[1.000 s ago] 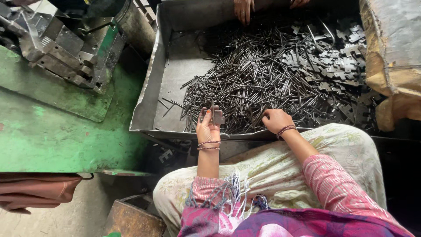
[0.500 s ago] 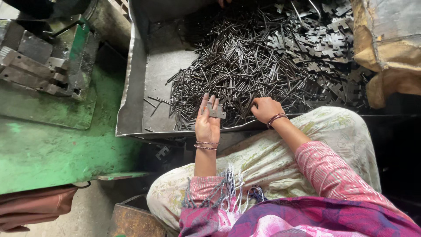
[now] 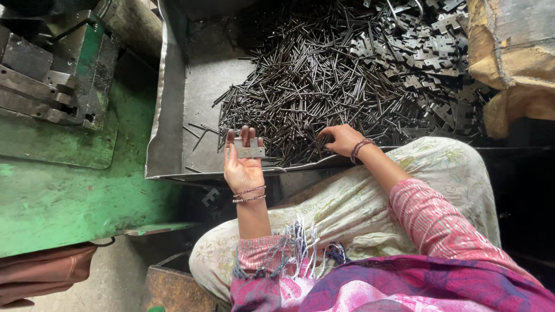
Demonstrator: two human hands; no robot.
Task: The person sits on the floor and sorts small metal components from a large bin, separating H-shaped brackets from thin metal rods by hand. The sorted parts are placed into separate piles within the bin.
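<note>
Nearest you: your left hand [image 3: 243, 167] is palm-up over the near rim of the dented grey sheet-metal tray [image 3: 173, 144], fingers lightly curled, cradling a small flat notched grey metal plate [image 3: 250, 150] across the fingertips. It rests there rather than being pinched, so it could slide off and drop into the dark gap below the tray lip, where another small stamped piece [image 3: 209, 196] seems to lie already. Tilt the palm and it goes.

Your right hand [image 3: 341, 138] sits just beside it to the right, palm down, fingers bunched into the near edge of the heap of thin dark steel pins [image 3: 312, 86]. You appear to be pinching one or more pins, though I can't tell how many from this angle. The pin ends are narrow and tangled; a quick pull could prick a finger or drag extras over the rim onto your floral cream-coloured lap cloth [image 3: 347, 202].

So plate in left hand, pins under and beyond the right hand, the two hands close but apart.

Farther back right: a pile of flat cross-shaped dark metal stampings [image 3: 439, 58], well out of reach now. A green-painted machine base [image 3: 58, 190] stands left of the tray.
</note>
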